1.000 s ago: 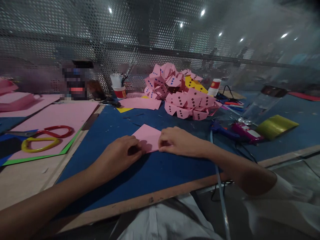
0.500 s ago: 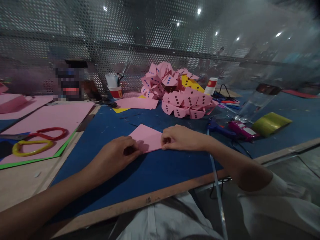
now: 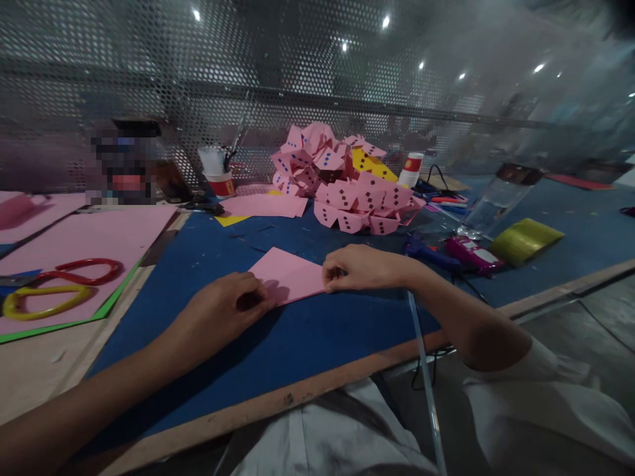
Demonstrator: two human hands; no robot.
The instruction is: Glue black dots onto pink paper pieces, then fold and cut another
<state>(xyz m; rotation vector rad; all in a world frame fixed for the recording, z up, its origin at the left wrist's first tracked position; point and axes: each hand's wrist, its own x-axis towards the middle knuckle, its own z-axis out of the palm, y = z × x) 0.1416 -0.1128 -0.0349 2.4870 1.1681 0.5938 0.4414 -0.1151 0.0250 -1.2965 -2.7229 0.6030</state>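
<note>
A folded piece of pink paper (image 3: 290, 274) lies on the blue tabletop (image 3: 317, 350) between my two hands. At its near left edge, my left hand (image 3: 228, 301) pinches the paper between thumb and fingers. My right hand (image 3: 357, 268) is closed on the paper's right corner, with the fingers curled. Behind the sheet stands a heap of folded pink paper pieces (image 3: 367, 201) marked with dark and blue diamond shapes.
Scissors (image 3: 74, 284) with red and yellow handles lie on pink sheets (image 3: 143, 228) at left. Right of my right hand are a blue glue gun (image 3: 431, 254), a magenta tool (image 3: 473, 256), a roll of yellow tape (image 3: 528, 241) and a clear bottle (image 3: 489, 205). A paper cup (image 3: 219, 185) stands behind.
My right hand has shifted slightly right relative to my left, with the paper's right corner in it. The whole scene sits a little further left as the view turns.
</note>
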